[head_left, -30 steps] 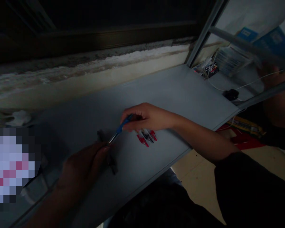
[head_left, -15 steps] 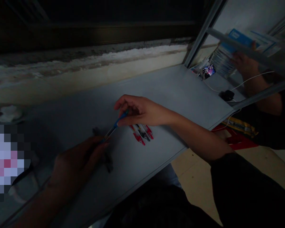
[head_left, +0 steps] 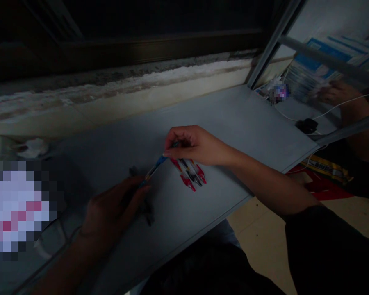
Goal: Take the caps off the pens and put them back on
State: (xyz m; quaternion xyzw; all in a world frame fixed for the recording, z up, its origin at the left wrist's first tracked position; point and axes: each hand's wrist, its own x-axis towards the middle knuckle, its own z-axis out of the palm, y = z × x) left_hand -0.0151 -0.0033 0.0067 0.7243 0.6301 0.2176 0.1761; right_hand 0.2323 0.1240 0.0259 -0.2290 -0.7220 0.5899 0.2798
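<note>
A slim blue pen [head_left: 154, 169] with a clear middle slants between my two hands above the grey table. My left hand [head_left: 115, 207] pinches its lower end between thumb and fingers. On the upper, blue end, the thumb and fingertips of my right hand [head_left: 187, 143] are closed. Several pens [head_left: 190, 176] with red and black parts lie side by side on the table, partly hidden below my right hand. Small dark pieces [head_left: 148, 215] lie under and beside my left hand, too dim to make out.
The grey table [head_left: 221, 110] runs along a wall ledge. A metal frame [head_left: 264, 49] rises at the right; beyond it are another person's hand [head_left: 332, 93], a blue-covered stack [head_left: 320, 57] and a black plug [head_left: 307, 125] with a white cable. Crumpled white material [head_left: 33, 147] sits at left.
The whole view has shifted, so things stand further right. My right fingers have closed more tightly on the pen's blue end. The other person's hand has lowered beside the stack.
</note>
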